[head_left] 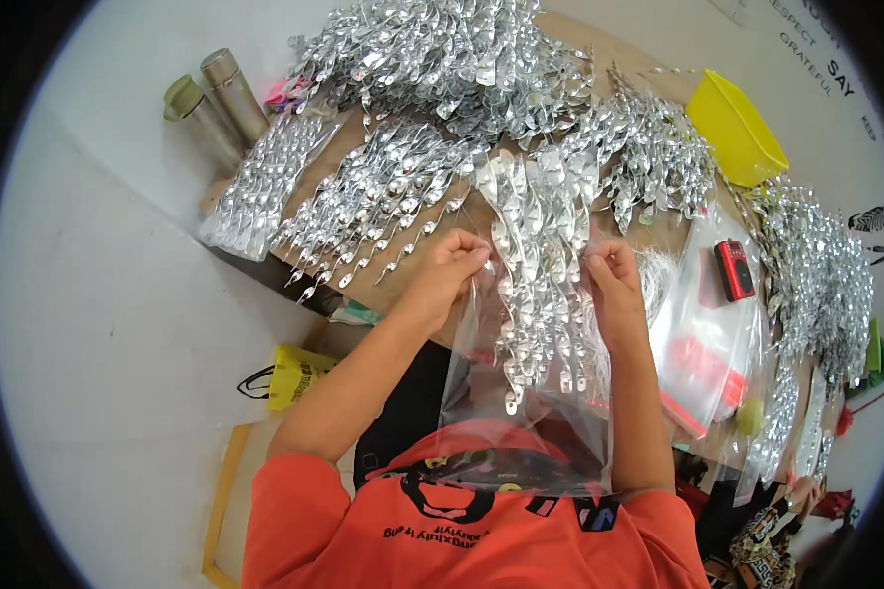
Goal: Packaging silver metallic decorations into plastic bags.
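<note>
A clear plastic bag [471,378] hangs off the near table edge, against my orange shirt. With thumb and fingertips together, my left hand [447,278] pinches the bag's left edge near its top. Its right edge is gripped by my right hand [615,285], fingers curled. Between the hands lies a bundle of shiny silver twisted strands [545,265]; its lower ends reach down into or over the bag, and which of the two I cannot tell.
Silver strands [432,59] are heaped across the brown table. A yellow basin [736,130] stands far right, near a red radio [734,270] on flat clear bags [692,344]. Two bottles [234,93] stand far left. A person's hand [803,496] shows lower right.
</note>
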Demonstrator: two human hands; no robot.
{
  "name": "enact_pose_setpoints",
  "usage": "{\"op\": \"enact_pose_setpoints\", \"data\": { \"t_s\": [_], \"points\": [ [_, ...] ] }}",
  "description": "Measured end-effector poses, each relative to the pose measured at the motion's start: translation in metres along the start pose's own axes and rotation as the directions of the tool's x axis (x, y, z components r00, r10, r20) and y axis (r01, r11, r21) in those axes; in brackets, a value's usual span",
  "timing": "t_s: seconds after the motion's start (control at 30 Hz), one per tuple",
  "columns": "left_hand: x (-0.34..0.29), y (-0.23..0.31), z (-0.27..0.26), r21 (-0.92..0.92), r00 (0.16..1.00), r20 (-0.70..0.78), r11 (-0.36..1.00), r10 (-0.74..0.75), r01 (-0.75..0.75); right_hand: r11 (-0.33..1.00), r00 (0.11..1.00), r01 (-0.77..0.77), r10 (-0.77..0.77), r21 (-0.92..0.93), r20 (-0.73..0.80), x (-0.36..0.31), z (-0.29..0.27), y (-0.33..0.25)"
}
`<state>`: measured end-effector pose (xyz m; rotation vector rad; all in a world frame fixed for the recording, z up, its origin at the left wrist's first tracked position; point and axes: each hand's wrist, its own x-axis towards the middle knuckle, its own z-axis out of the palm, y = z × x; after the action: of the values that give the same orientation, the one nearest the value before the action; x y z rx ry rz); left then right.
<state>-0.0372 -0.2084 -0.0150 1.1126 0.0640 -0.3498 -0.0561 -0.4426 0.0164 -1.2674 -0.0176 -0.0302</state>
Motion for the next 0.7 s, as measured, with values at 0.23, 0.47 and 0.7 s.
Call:
{"op": "enact_pose_setpoints", "data": {
  "t_s": [0.23,0.47,0.7],
  "points": [
    [-0.009,0.039,0.020,-0.005,0.952,0.105,0.957,0.288,-0.289,0.981,0.983,0.183,-0.184,0.069,0.010,-0.001,0.015,-0.041],
    [-0.032,0.096,0.054,-0.023,0.776,0.165,0.789,0.608,-0.614,0.793,0.788,0.609,-0.606,0.013,0.106,-0.009,0.036,-0.101],
    [-0.009,0.140,0.056,-0.038,0.760,0.102,0.766,0.642,-0.642,0.821,0.818,0.571,-0.571,0.016,0.070,0.039,0.018,-0.120]
  ]
}}
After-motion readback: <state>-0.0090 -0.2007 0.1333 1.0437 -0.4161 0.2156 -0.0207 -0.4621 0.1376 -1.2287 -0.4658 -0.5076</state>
